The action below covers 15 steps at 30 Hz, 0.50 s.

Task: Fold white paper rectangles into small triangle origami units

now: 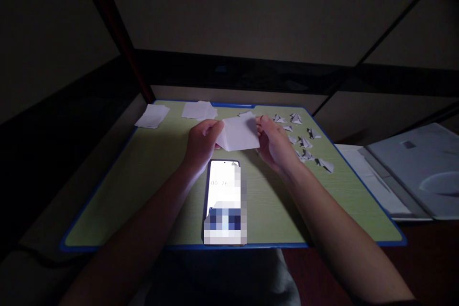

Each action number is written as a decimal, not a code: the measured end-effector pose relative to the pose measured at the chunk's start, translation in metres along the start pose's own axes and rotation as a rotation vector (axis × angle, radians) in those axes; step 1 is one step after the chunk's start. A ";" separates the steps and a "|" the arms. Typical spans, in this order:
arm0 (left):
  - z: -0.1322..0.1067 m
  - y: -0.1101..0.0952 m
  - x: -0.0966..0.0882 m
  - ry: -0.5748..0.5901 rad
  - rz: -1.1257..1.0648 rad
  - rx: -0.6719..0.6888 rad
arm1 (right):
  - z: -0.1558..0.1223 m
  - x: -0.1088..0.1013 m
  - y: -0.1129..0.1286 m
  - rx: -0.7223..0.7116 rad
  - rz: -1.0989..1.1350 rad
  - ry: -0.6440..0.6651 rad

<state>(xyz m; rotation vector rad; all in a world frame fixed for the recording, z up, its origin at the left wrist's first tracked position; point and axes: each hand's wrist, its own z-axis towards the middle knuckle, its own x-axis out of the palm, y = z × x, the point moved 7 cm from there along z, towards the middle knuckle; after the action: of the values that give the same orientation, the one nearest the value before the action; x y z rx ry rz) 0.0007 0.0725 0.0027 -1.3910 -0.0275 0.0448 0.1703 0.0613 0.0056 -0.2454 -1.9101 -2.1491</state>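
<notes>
Leftmost, at the far corner of the green board (pixel 118 186): a stack of white slips (pixel 152 116), partly over the blue rim. Just right of it, along the far edge, a second stack (pixel 199 110). Next, the left hand (pixel 202 143), fingers curled and closed on the left edge of the white sheet (pixel 241 134). Holds that sheet, partly folded, just above the board's far middle. Below it, flat on the board between the forearms, a lit phone (pixel 224 191), reaching to the near rim. Pinches the sheet's right edge with the right hand (pixel 276 146), thumb and fingertips narrow. Further right, scattered small folded paper pieces (pixel 304 142) on the board. Off the board, well apart, a flat grey case (pixel 419 167).
</notes>
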 end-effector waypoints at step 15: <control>-0.006 -0.004 0.018 0.252 -0.235 -0.079 | -0.001 -0.003 -0.014 0.250 0.201 -0.036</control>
<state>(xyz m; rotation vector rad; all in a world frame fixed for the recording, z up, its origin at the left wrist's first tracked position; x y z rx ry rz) 0.0194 0.0665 0.0057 -1.4550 0.0173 -0.3300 0.1689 0.0624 -0.0081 -0.4092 -2.0533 -1.7710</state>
